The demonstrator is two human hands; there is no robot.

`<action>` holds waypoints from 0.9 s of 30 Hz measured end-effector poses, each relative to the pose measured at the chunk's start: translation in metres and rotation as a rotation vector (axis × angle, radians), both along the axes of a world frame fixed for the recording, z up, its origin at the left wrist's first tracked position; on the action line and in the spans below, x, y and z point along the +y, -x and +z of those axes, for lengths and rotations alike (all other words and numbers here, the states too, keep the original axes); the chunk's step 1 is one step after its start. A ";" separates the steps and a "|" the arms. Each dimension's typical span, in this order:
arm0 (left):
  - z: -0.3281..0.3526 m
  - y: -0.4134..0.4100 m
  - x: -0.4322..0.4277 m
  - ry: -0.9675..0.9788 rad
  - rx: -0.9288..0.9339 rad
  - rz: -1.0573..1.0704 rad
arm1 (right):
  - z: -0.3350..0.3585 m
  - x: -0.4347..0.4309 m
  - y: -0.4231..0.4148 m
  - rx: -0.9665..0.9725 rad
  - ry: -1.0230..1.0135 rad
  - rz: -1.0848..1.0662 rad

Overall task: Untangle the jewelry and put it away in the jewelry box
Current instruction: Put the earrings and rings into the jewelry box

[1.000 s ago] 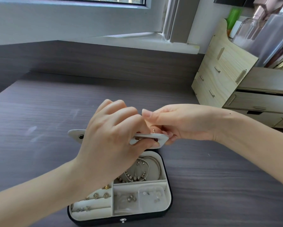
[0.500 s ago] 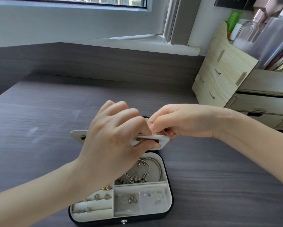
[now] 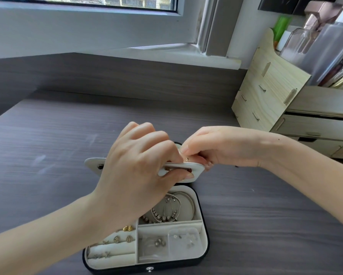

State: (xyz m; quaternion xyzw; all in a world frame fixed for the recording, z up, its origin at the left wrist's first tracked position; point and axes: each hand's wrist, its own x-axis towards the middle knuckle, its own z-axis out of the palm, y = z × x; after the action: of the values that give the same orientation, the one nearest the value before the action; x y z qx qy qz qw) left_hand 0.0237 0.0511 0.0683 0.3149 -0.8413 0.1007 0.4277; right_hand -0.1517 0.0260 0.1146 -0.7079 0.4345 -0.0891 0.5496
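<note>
An open black jewelry box (image 3: 204,249) with a pale lining sits on the dark wooden desk. Bracelets (image 3: 169,210) lie in its back compartment, earrings (image 3: 123,238) in the front left rolls. Above the box, my left hand (image 3: 135,175) grips a pale flat insert panel (image 3: 93,163), thumb under its right end. My right hand (image 3: 216,149) pinches a tiny gold piece (image 3: 187,159) at the panel's top edge, fingertips meeting my left fingers. What the piece is cannot be made out.
A light wooden drawer organiser (image 3: 281,104) with bottles and tubes stands at the right back. A window sill (image 3: 166,50) runs behind the desk (image 3: 57,135). Small clear bags (image 3: 183,240) lie in the box's front right compartment.
My right hand's fingers have curled down from straight to pinch at the panel's top edge. My left hand and the panel have stayed in place.
</note>
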 end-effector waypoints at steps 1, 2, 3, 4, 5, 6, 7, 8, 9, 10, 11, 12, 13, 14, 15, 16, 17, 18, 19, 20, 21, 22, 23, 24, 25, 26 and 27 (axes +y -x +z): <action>0.000 0.000 0.000 0.000 0.002 0.003 | 0.000 0.000 0.001 -0.009 -0.002 -0.002; 0.000 0.000 0.000 0.002 0.001 0.006 | 0.000 -0.001 0.002 -0.015 -0.003 -0.002; 0.000 0.000 0.000 0.003 -0.001 0.009 | 0.000 -0.001 0.004 -0.016 0.000 -0.004; 0.000 0.000 0.000 0.003 -0.001 0.010 | 0.000 -0.001 0.005 -0.015 0.007 -0.008; 0.000 0.000 0.000 0.003 -0.001 0.010 | 0.000 -0.001 0.007 -0.019 0.019 -0.013; 0.000 0.000 0.000 0.003 -0.002 0.010 | 0.000 -0.001 0.009 -0.031 0.038 -0.019; 0.000 0.000 0.000 0.003 -0.006 0.010 | 0.000 -0.001 0.012 -0.050 0.065 -0.023; 0.000 -0.001 0.000 0.001 -0.009 0.009 | -0.001 0.000 0.015 -0.071 0.094 -0.026; 0.000 -0.001 0.000 -0.001 -0.011 0.007 | -0.001 0.001 0.017 -0.096 0.121 -0.030; 0.000 -0.001 0.000 -0.002 -0.011 0.007 | -0.002 0.003 0.019 -0.124 0.137 -0.035; 0.000 -0.001 0.000 -0.003 -0.010 0.008 | -0.003 0.004 0.020 -0.152 0.147 -0.041; 0.000 -0.001 0.000 -0.003 -0.009 0.010 | -0.005 0.006 0.020 -0.173 0.154 -0.047; 0.000 -0.001 0.000 -0.002 -0.007 0.010 | -0.007 0.006 0.021 -0.184 0.161 -0.055; 0.000 -0.001 -0.001 -0.001 -0.006 0.009 | -0.008 0.007 0.020 -0.186 0.170 -0.061; 0.000 0.000 -0.001 -0.001 -0.006 0.007 | -0.010 0.007 0.019 -0.184 0.179 -0.066; 0.001 0.000 -0.001 0.000 -0.005 0.005 | -0.011 0.007 0.019 -0.179 0.187 -0.072; 0.001 0.000 -0.001 0.000 -0.003 0.003 | -0.011 0.006 0.019 -0.170 0.192 -0.082; 0.001 0.000 -0.001 0.000 0.000 0.003 | -0.012 0.006 0.019 -0.162 0.195 -0.091; 0.001 0.000 -0.001 0.000 0.001 0.002 | -0.012 0.006 0.019 -0.156 0.199 -0.094; 0.001 0.000 -0.002 -0.001 0.000 0.002 | -0.012 0.006 0.019 -0.152 0.204 -0.094; 0.001 0.000 -0.002 -0.001 -0.002 0.001 | -0.013 0.007 0.018 -0.145 0.210 -0.096; 0.001 0.000 -0.002 -0.002 -0.004 0.000 | -0.013 0.007 0.017 -0.139 0.218 -0.099; 0.001 0.000 -0.002 -0.002 -0.007 0.000 | -0.014 0.007 0.017 -0.132 0.229 -0.101; 0.001 -0.001 -0.002 -0.001 -0.009 0.000 | -0.015 0.007 0.016 -0.125 0.239 -0.101; 0.001 -0.001 -0.002 0.000 -0.011 0.001 | -0.015 0.006 0.015 -0.120 0.247 -0.096; 0.001 -0.001 -0.002 0.001 -0.012 0.002 | -0.015 0.006 0.015 -0.123 0.252 -0.089; 0.001 -0.001 -0.002 0.001 -0.013 0.003 | -0.014 0.006 0.015 -0.134 0.253 -0.082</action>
State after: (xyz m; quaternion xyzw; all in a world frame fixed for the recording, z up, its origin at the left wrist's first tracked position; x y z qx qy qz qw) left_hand 0.0243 0.0488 0.0692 0.3155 -0.8435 0.1038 0.4222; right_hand -0.1663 0.0322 0.1005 -0.7456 0.4107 -0.2126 0.4797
